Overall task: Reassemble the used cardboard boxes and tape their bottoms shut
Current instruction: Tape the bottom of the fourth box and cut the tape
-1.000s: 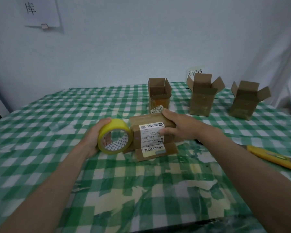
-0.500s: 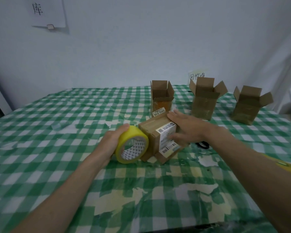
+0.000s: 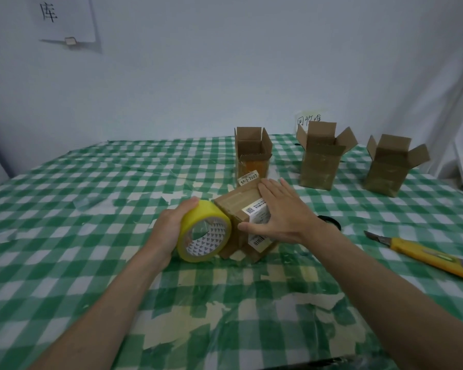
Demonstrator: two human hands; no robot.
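Tape was the matter in hand: the left hand (image 3: 169, 231) curled its fingers round the yellow roll of clear packing tape (image 3: 205, 235) at the centre of the frame, holding the roll against the left face of the small brown cardboard box with white shipping labels (image 3: 241, 209). The box lay tilted on the green-and-white checked counter (image 3: 91, 236), just right of the roll. The right hand (image 3: 281, 212) rested flat on top of it, fingers straight and thumb spread along the near side, pressing rather than gripping.

To do this step well, I judged that the right palm should keep the flaps pushed flush and the box pinned, so the pull of the roll would not drag it across the cloth. The strip wanted to run down the middle seam and turn over both edges onto the side walls. Whether tape had already bonded to the cardboard could not be told; the film is clear. The roll should be drawn low and taut, then the strip rubbed down with the flat fingers.

In the upper right of the frame stood 3 open brown cardboard boxes (image 3: 324, 156), upright with flaps raised, apparently done. A yellow utility knife (image 3: 425, 256) lay at the right edge, blade out and near enough for cutting the strip, but the forearm should clear it.
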